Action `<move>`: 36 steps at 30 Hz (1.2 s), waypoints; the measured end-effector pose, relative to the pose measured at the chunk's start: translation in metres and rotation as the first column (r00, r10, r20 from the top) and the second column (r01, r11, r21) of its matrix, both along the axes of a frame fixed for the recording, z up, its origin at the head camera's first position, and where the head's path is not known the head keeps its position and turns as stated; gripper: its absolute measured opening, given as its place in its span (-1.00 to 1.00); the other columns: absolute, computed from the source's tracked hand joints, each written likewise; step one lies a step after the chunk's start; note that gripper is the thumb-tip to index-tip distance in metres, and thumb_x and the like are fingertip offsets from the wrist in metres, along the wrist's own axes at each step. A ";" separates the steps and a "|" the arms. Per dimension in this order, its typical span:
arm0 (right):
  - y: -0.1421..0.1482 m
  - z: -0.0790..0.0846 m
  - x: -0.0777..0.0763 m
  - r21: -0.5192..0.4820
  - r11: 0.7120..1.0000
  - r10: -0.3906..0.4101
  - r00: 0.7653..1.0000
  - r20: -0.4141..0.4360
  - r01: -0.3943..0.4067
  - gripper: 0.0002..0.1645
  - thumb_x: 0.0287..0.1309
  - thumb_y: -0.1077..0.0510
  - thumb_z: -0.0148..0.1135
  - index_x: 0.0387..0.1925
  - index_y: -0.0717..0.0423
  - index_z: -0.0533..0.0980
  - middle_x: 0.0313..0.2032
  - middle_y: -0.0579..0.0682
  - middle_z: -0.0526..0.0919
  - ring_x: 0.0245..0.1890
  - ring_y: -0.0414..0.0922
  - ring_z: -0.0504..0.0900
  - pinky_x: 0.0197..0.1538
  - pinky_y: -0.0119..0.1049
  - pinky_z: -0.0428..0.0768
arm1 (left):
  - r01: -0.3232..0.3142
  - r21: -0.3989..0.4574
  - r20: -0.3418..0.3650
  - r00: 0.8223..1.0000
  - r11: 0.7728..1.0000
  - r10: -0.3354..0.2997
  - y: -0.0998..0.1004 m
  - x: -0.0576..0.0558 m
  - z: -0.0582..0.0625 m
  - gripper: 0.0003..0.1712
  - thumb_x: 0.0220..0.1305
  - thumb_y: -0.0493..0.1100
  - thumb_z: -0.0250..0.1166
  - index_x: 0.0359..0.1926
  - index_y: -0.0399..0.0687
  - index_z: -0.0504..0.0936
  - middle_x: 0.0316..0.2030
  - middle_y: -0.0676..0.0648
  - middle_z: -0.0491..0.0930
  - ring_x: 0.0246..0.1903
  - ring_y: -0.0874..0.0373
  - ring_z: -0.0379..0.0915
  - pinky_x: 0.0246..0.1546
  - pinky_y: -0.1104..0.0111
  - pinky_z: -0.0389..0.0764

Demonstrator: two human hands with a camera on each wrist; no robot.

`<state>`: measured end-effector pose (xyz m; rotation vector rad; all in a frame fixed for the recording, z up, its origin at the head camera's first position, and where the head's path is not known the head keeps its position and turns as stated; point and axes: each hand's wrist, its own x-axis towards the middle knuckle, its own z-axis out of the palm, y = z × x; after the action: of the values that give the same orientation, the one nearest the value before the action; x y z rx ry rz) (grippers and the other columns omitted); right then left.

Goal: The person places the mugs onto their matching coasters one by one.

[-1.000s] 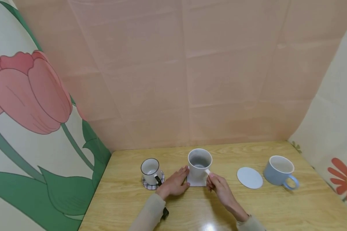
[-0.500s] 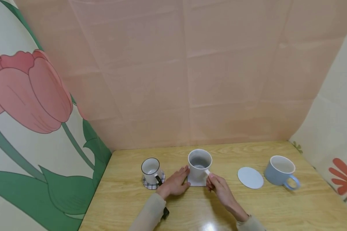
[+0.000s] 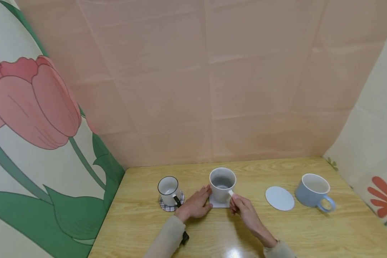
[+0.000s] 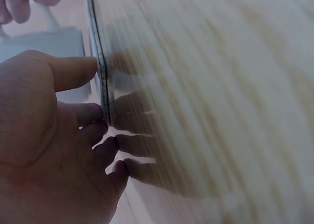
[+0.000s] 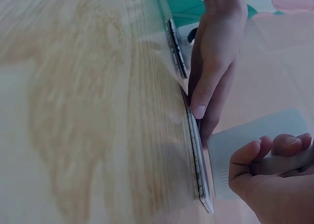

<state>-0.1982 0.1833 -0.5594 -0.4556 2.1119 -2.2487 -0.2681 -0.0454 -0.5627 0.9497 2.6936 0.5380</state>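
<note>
A white mug (image 3: 223,184) with a grey inside is upright over a square white coaster (image 3: 220,205). My right hand (image 3: 246,212) pinches its handle, the fingers curled round it in the right wrist view. Base and coaster are very close; I cannot tell whether they touch. My left hand (image 3: 195,204) lies at the coaster's left side, fingers fairly straight. Its thumb and fingertips touch the coaster's edge (image 4: 102,72) in the left wrist view. Left of that hand, a white mug with a black rim (image 3: 168,190) stands on a round checked coaster (image 3: 167,208).
At the right lie a round pale coaster (image 3: 279,198) and, beside it, a light blue mug (image 3: 311,191) with its handle toward the front right. The wooden table (image 3: 132,229) ends at a pink cloth backdrop (image 3: 167,107). Flower-printed cloths (image 3: 32,107) flank both sides.
The white mug in my right hand has come down very slightly toward the square coaster. My left hand stays in place at the coaster's edge.
</note>
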 end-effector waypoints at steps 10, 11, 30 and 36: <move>-0.002 -0.002 0.000 0.021 1.000 -0.010 1.000 0.011 0.010 -0.40 0.63 0.07 -0.31 -0.39 0.54 0.30 -0.48 0.39 0.28 -0.47 0.15 0.37 -0.39 -0.21 0.56 | -0.007 0.003 -0.002 1.000 1.000 0.007 0.000 0.000 -0.001 -0.21 0.51 0.03 0.05 0.58 -0.11 -0.03 0.59 -0.05 -0.14 0.55 -0.07 -0.15 0.52 0.06 0.05; -0.003 -0.002 0.000 0.022 1.000 -0.011 1.000 0.012 0.010 -0.40 0.62 0.07 -0.31 -0.38 0.54 0.31 -0.48 0.39 0.29 -0.47 0.15 0.37 -0.39 -0.22 0.56 | -0.008 0.001 0.000 1.000 1.000 0.008 -0.001 0.000 -0.001 -0.21 0.52 0.03 0.04 0.59 -0.10 -0.04 0.59 -0.04 -0.16 0.55 -0.06 -0.16 0.53 0.07 0.04; -0.003 -0.003 0.000 0.042 0.999 -0.017 1.000 -0.007 0.018 -0.41 0.63 0.07 -0.32 -0.39 0.52 0.30 -0.49 0.40 0.29 -0.46 0.21 0.36 -0.38 -0.19 0.57 | -0.014 0.022 0.000 1.000 1.000 0.014 0.000 0.000 0.001 -0.19 0.51 0.03 0.05 0.59 -0.09 -0.07 0.59 -0.04 -0.16 0.55 -0.09 -0.15 0.52 0.05 0.04; -0.002 -0.006 0.000 0.071 0.997 -0.024 0.999 -0.048 0.028 -0.44 0.62 0.10 -0.30 -0.47 0.44 0.29 -0.55 0.34 0.27 -0.50 0.26 0.33 -0.45 -0.15 0.53 | -0.011 0.011 0.017 1.000 1.000 0.011 -0.001 -0.001 -0.002 -0.19 0.52 0.05 0.02 0.60 -0.07 -0.12 0.59 -0.04 -0.20 0.55 -0.09 -0.19 0.53 0.04 0.00</move>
<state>-0.1978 0.1814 -0.5652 -0.4859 2.2255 -2.1881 -0.2688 -0.0459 -0.5649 0.9299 2.6853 0.5609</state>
